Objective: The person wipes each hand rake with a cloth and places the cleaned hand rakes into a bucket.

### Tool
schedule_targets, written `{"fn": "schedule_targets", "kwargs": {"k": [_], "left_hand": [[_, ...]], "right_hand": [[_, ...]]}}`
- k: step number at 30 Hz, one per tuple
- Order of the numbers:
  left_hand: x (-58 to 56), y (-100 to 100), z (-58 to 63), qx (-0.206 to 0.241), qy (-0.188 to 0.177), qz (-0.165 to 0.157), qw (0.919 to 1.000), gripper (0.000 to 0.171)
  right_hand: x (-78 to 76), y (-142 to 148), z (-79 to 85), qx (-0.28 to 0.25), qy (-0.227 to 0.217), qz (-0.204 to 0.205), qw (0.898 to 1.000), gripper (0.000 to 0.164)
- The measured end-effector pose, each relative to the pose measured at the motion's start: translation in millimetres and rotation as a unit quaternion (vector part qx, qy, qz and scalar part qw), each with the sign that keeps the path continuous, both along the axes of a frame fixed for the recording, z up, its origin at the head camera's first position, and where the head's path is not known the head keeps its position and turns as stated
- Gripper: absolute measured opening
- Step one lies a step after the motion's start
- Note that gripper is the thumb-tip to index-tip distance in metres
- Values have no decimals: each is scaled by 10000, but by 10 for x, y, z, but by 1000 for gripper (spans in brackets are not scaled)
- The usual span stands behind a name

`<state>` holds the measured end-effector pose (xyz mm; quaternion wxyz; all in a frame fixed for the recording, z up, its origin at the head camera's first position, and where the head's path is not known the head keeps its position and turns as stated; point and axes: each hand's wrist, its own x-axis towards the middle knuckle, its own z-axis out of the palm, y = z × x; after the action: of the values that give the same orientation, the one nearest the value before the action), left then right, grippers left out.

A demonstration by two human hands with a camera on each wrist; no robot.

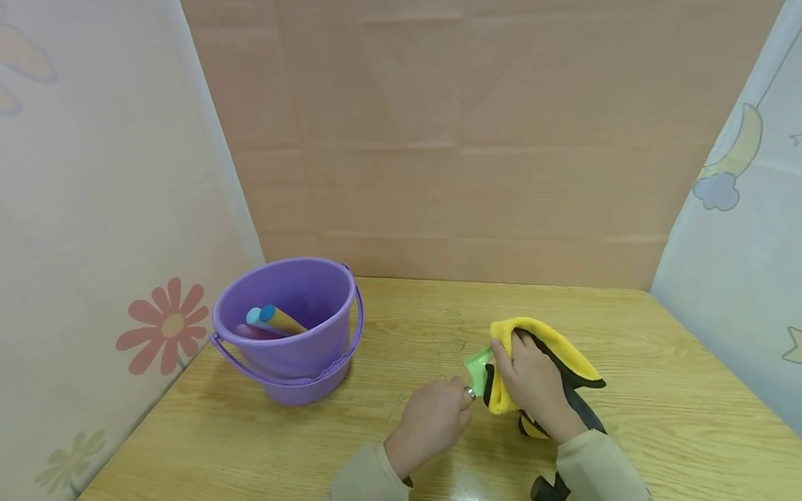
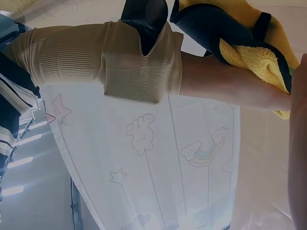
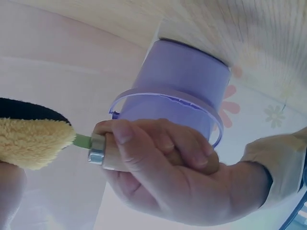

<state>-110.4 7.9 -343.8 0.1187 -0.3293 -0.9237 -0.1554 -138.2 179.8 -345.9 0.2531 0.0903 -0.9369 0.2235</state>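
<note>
My left hand grips the wooden handle of a small trowel, its fingers wrapped round the wood just behind a metal collar. The trowel's green blade points right and partly disappears behind a yellow and dark grey cleaning cloth. With my right hand I hold that cloth bunched against the blade, fingers pressing into its fold. In the right wrist view the cloth's fluffy yellow side lies over the blade, leaving a short green strip by the collar. The left wrist view catches the cloth draped over the right hand.
A purple bucket stands at the left of the wooden table, handle lowered at its front. Inside lie an orange cylinder with a blue end, a pale blue-ended piece and something purplish. Printed cloth walls enclose the sides; a plain one is behind.
</note>
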Motion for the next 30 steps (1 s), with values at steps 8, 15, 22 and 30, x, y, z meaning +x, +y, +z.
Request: {"fn": "schedule_targets", "kwargs": {"k": [8, 15, 22, 30], "left_hand": [[24, -1, -11, -133, 8, -18, 9999, 28], [9, -1, -8, 212, -497, -163, 9984, 30], [4, 6, -8, 215, -663, -143, 9975, 30], [23, 6, 17, -23, -528, -185, 9984, 27]], "right_hand": [[-10, 84, 14, -809, -649, 111, 9945, 38], [-30, 157, -8, -1819, -962, 261, 9782, 40], [-87, 239, -90, -2206, -375, 539, 9732, 35], [-86, 299, -117, -2721, -535, 526, 9593, 41]]}}
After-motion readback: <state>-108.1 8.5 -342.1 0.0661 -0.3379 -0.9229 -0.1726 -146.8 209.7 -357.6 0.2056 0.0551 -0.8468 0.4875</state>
